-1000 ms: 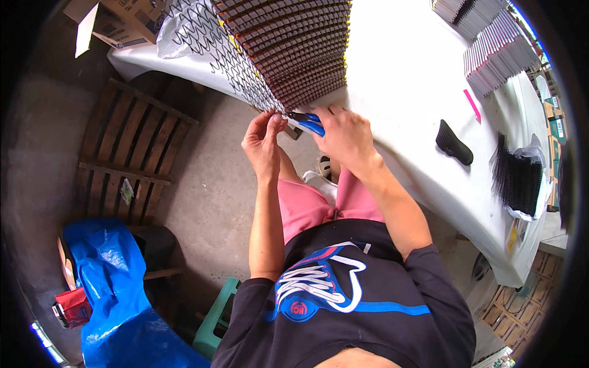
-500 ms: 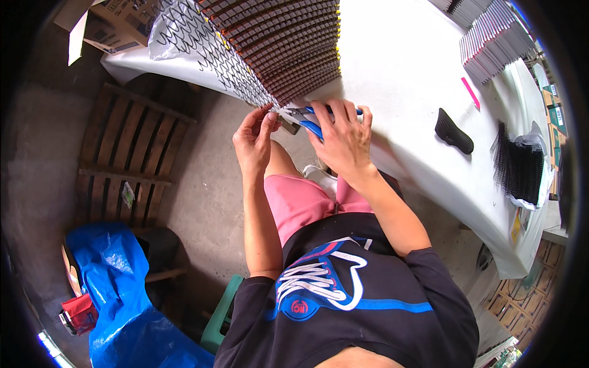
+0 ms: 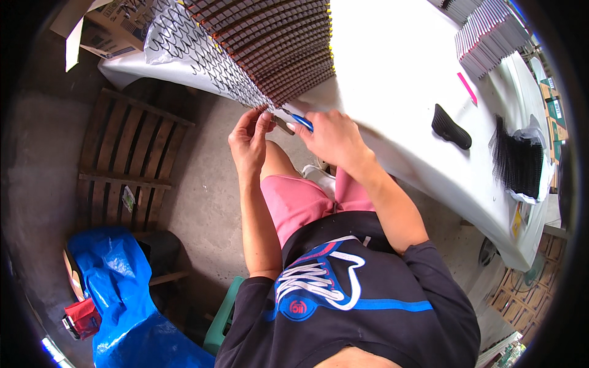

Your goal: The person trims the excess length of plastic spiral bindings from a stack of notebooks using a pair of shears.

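My right hand (image 3: pixel 336 138) is closed round blue-handled pliers (image 3: pixel 300 121). Their jaws point left at the near corner of a stack of wire-bound pads (image 3: pixel 270 46) with dark coils along their edges. Just left of the pliers, my left hand (image 3: pixel 248 138) pinches at the same corner with thumb and fingers. What lies between those fingertips is too small to make out. Many thin black wire hooks (image 3: pixel 208 58) stick out from the stack's left side, over the table edge.
The white-covered table (image 3: pixel 392 80) carries a black curved piece (image 3: pixel 451 127), a pink marker (image 3: pixel 467 89), a bundle of black wire (image 3: pixel 518 159) and more stacked pads (image 3: pixel 491 37). At left are an open carton (image 3: pixel 113 27), a wooden pallet (image 3: pixel 132 153) and a blue plastic sheet (image 3: pixel 119 276).
The pliers' handles, spread apart before, are squeezed together now, and my right hand has turned and closed more tightly round them. My left hand stays at the corner, nearly unmoved.
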{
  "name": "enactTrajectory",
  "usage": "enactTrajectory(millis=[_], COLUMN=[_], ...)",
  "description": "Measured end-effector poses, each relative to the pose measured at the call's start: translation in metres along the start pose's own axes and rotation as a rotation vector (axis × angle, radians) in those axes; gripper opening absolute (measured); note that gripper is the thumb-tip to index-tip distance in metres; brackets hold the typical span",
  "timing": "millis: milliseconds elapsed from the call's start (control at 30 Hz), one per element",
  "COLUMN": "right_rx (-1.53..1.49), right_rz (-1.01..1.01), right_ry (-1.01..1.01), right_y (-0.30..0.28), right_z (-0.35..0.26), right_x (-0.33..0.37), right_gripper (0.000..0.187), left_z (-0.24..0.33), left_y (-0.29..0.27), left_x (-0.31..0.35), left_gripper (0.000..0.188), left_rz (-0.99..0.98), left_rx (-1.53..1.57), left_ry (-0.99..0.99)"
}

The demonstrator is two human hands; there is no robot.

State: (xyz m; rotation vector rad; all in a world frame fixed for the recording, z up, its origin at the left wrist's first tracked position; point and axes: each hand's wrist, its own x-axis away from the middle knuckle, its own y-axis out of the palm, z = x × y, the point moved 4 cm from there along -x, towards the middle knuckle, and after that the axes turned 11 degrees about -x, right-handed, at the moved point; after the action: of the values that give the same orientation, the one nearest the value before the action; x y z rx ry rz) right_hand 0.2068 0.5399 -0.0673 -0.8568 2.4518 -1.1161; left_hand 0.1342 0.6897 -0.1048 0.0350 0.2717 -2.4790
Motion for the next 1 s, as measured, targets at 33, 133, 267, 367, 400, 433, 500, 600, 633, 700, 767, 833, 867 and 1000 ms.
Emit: enactTrajectory(millis=[33, 133, 267, 367, 400, 433, 500, 600, 633, 700, 767, 833, 867, 1000], right_rx=[-0.072, -0.56, -0.035, 0.164, 0.199, 0.233, 0.249, 0.24, 0.231, 0.24, 0.228, 0.197, 0.195, 0.197], right_rz=[-0.092, -0.374, -0.034, 0.138, 0.15, 0.16, 0.294, 0.391, 0.406, 0.404, 0.398, 0.386, 0.365, 0.303], right_ry=[0.045, 0.371, 0.059, -0.038, -0.066, -0.094, -0.155, -0.202, -0.209, -0.229, -0.24, -0.242, -0.238, -0.23], right_y=[0.0, 0.005, 0.001, -0.011, -0.011, -0.011, -0.014, -0.011, -0.01, -0.008, -0.008, -0.008, -0.007, -0.009], right_z=[0.003, 0.009, 0.003, -0.008, -0.009, -0.01, -0.014, -0.013, -0.012, -0.013, -0.015, -0.016, -0.018, -0.022], right_x=[-0.004, -0.007, 0.005, 0.028, 0.032, 0.034, 0.033, 0.027, 0.025, 0.021, 0.017, 0.014, 0.013, 0.009], right_gripper=[0.031, 0.035, 0.033, 0.037, 0.038, 0.041, 0.041, 0.04, 0.039, 0.038, 0.037, 0.036, 0.035, 0.033], left_z=[0.0, -0.001, 0.001, 0.003, 0.002, 0.001, 0.003, 0.004, 0.002, 0.002, 0.003, 0.003, 0.002, -0.002], left_y=[0.001, -0.001, -0.002, -0.001, -0.001, -0.001, 0.001, 0.003, 0.003, 0.003, 0.003, 0.003, 0.003, 0.001], left_x=[0.0, -0.001, -0.001, 0.0, 0.0, 0.0, 0.0, 0.001, 0.001, 0.001, 0.001, 0.0, 0.0, 0.0], left_gripper=[0.027, 0.027, 0.027, 0.027, 0.027, 0.027, 0.027, 0.026, 0.027, 0.027, 0.027, 0.026, 0.026, 0.025], left_rz=[-0.002, -0.001, -0.001, -0.032, -0.038, -0.042, -0.042, -0.032, -0.038, -0.041, -0.038, -0.033, -0.03, -0.019], left_rx=[0.009, 0.015, 0.007, 0.01, 0.023, 0.036, 0.079, 0.127, 0.123, 0.121, 0.127, 0.131, 0.133, 0.161], left_ry=[0.0, -0.002, -0.005, -0.009, -0.006, -0.003, -0.006, -0.026, -0.028, -0.03, -0.031, -0.028, -0.028, -0.026])
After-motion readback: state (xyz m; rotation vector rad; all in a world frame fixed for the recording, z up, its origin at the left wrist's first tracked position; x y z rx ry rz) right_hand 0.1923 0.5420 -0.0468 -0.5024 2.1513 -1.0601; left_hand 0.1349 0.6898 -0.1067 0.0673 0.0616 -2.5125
